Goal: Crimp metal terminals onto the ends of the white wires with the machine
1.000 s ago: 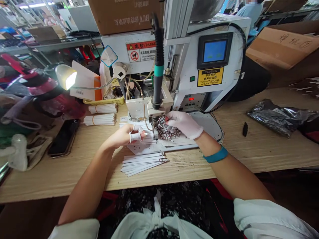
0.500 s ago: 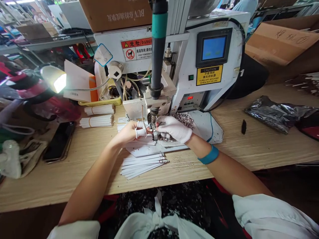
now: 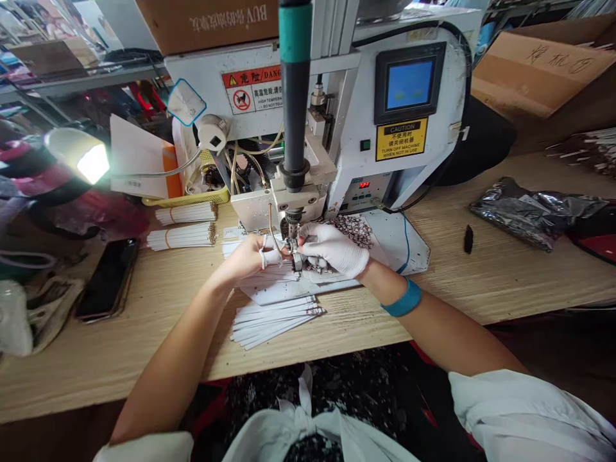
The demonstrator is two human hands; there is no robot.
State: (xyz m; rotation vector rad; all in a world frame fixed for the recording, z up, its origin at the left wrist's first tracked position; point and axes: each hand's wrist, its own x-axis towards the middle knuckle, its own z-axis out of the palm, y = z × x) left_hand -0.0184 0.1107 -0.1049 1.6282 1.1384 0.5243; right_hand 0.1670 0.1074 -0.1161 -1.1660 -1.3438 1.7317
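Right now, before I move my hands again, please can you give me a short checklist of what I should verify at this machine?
Left hand, finger wrap: ok, a white wrap is on the finger.
Right hand, glove: ok, a white glove covers it.
Distance from the machine's head: not ok, both hands are right at it, and the danger label warns of high temperature.
Position of the patterned material under the head: cannot tell, the fingers hide it.
Red digital readout: cannot tell, it is lit but too small to read.
Stack of white strips: ok, it lies in front of the hands, not under them.
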